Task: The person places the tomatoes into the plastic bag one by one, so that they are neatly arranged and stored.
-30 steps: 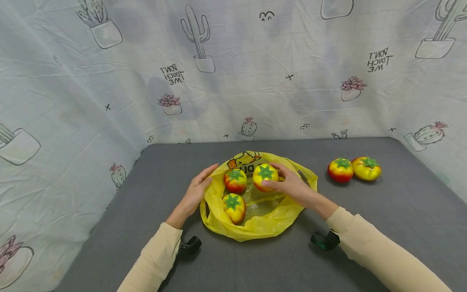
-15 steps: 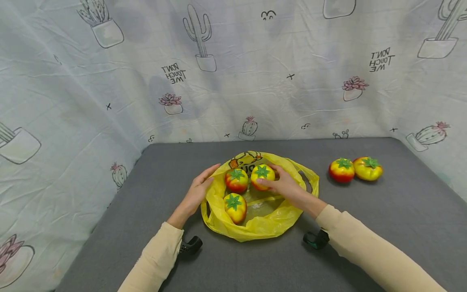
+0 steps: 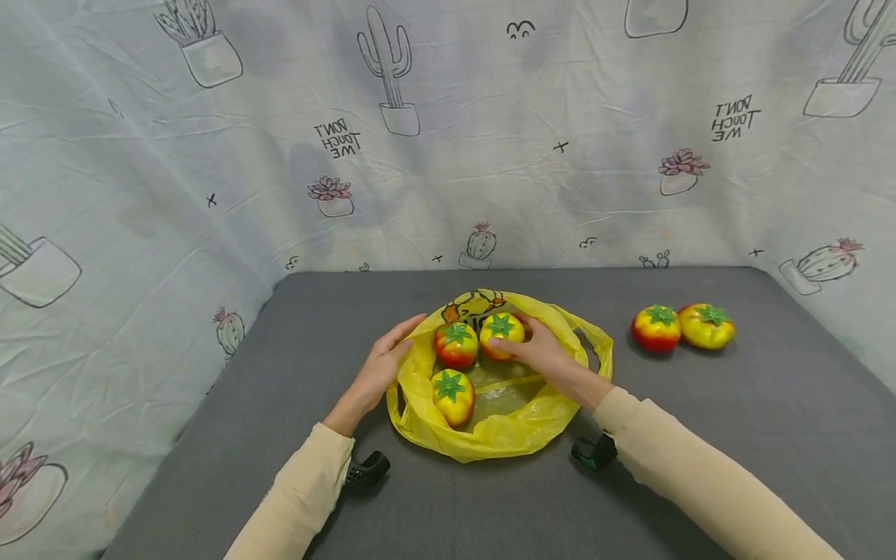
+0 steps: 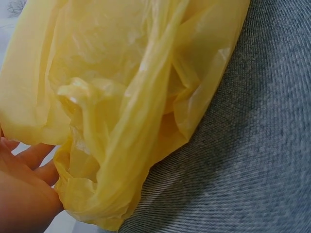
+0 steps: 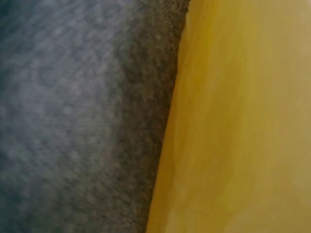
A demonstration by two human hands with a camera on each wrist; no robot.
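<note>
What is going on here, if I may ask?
A person's right hand holds a yellow-red tomato in the mouth of a yellow plastic bag, while the left hand rests against the bag's side. Two other tomatoes sit in the bag, and two more lie together on the gray table to the right.

Passable: front right inside rounded yellow plastic bag (image 3: 483, 447); left of bare left hand (image 3: 376, 367), over grey fabric-covered table (image 3: 308, 350); tight between bag and two round red-and-yellow fruits (image 3: 656, 331); blocked at right rim by bare right hand (image 3: 549, 354)
</note>
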